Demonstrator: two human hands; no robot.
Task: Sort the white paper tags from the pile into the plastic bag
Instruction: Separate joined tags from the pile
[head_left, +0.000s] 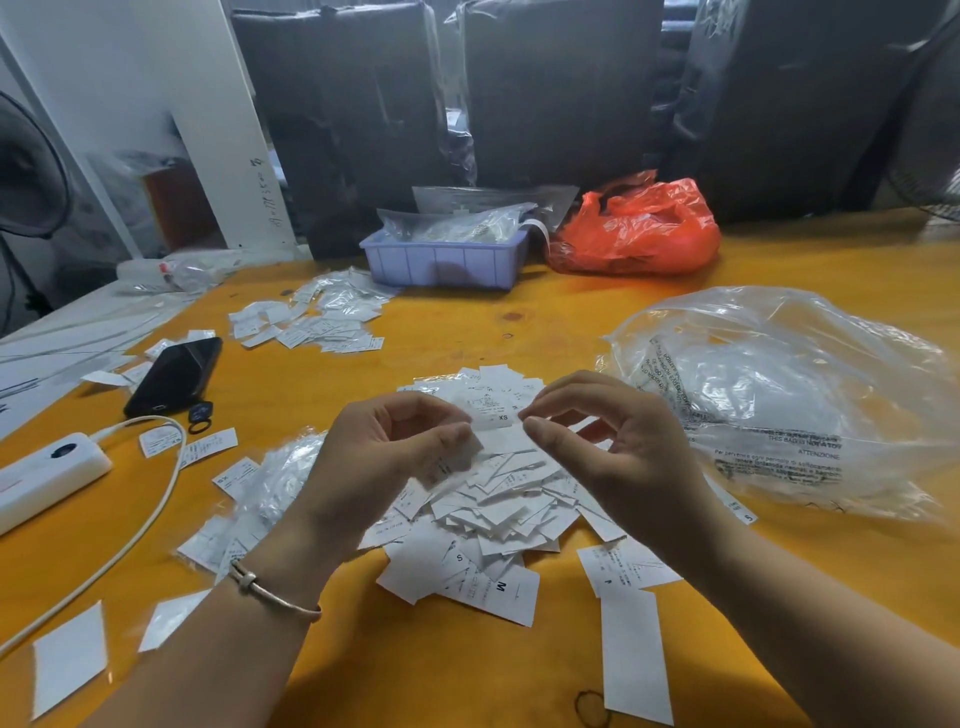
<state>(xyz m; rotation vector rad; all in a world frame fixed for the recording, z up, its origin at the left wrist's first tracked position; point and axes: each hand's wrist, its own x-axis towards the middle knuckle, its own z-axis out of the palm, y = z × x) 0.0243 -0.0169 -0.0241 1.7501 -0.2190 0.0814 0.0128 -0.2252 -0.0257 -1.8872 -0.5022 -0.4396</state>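
A pile of white paper tags (493, 514) lies in the middle of the orange table (467, 670), some printed with size letters. Both hands hover just above it. My left hand (395, 452) pinches a small stack of tags (457, 457) between thumb and fingers. My right hand (597, 441) pinches the edge of one white tag marked XS (498, 421) with thumb and forefinger. A large crumpled clear plastic bag (779, 395) with printed warning text lies to the right of the pile, close to my right hand.
A second heap of tags (311, 322) lies at the back left. A phone (174, 374), a white power bank (47, 473) and its cable sit at the left. A purple tray (441, 260) and a red plastic bag (639, 228) stand at the back. Loose tags lie scattered near the front edge.
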